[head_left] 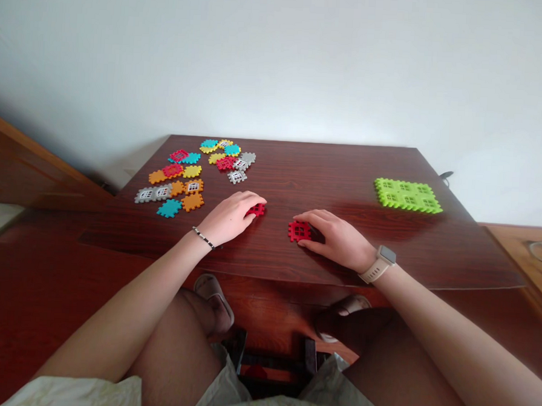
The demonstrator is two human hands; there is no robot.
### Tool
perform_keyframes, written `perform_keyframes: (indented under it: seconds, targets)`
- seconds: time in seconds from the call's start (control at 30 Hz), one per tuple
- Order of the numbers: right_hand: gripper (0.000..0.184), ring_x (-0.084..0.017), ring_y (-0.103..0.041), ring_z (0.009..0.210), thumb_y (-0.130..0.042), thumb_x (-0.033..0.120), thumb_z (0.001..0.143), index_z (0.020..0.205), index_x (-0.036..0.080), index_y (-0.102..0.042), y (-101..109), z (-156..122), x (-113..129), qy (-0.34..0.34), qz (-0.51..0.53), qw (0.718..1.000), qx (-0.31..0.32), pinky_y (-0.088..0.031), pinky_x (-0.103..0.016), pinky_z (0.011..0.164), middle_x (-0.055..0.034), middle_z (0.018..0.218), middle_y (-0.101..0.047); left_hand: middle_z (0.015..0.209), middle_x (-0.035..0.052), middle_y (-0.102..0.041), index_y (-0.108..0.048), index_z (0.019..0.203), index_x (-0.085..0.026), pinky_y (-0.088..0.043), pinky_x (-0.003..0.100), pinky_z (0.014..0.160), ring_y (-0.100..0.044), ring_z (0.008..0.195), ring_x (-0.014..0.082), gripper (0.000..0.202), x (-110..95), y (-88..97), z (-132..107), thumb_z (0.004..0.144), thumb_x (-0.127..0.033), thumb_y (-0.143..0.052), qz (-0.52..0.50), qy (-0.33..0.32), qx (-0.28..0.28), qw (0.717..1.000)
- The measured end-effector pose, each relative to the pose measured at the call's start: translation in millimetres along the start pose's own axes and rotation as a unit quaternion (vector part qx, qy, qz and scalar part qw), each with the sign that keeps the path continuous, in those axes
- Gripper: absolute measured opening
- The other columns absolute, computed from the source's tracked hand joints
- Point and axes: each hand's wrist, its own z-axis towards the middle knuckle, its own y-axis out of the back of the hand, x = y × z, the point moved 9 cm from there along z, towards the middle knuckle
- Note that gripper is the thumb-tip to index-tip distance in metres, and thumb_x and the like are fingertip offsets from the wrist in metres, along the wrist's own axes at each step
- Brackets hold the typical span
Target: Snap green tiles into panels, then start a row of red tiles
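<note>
My left hand (232,216) reaches over a small red interlocking tile (258,209), its fingers curled down on it and covering much of it. Another red interlocking tile (299,231), with a window-like grid, lies flat near the middle of the table. My right hand (335,235) grips this one at its right side, thumb on the near edge and fingers on the far edge. A gap of bare tabletop separates the two red tiles.
Loose tiles in several colours, such as a blue tile (169,208) and an orange tile (192,201), lie at the left of the brown table (309,168). A joined green tile panel (406,195) lies at the right. A wall (296,65) stands behind.
</note>
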Motion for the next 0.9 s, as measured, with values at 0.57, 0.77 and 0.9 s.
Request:
perform_keyframes:
  seconds: [0.57, 0.77, 0.9]
  targets:
    - [0.037, -0.035, -0.071, 0.120, -0.072, 0.036, 0.104, 0.138, 0.022, -0.069, 1, 0, 1, 0.002, 0.010, 1.000, -0.007, -0.058, -0.055, 0.108, -0.0147, 0.131, -0.076, 0.135, 0.0079, -0.074, -0.068, 0.136, -0.024, -0.053, 0.047, 0.117, -0.068, 0.127, 0.0276, 0.039, -55, -19.6, -1, 0.098, -0.017, -0.074, -0.094, -0.085, 0.025, 0.992]
    - [0.031, -0.033, -0.070, 0.124, -0.071, 0.036, 0.105, 0.133, 0.025, -0.072, -1, 0, 1, 0.015, 0.018, 1.000, 0.000, -0.056, -0.054, 0.112, -0.0127, 0.133, -0.076, 0.136, 0.0083, -0.073, -0.067, 0.136, -0.024, -0.054, 0.047, 0.116, -0.069, 0.127, 0.0278, 0.039, -59, -23.9, -2, 0.099, -0.019, -0.074, -0.104, -0.083, 0.025, 0.991]
    - [0.031, -0.033, -0.069, 0.126, -0.071, 0.037, 0.105, 0.134, 0.025, -0.072, -2, 0, -1, 0.017, 0.020, 1.000, 0.004, -0.056, -0.055, 0.114, -0.0128, 0.134, -0.076, 0.141, 0.0097, -0.070, -0.064, 0.140, -0.024, -0.053, 0.046, 0.119, -0.068, 0.131, 0.0278, 0.043, -58, -24.5, -2, 0.098, -0.021, -0.076, -0.112, -0.081, 0.017, 0.990]
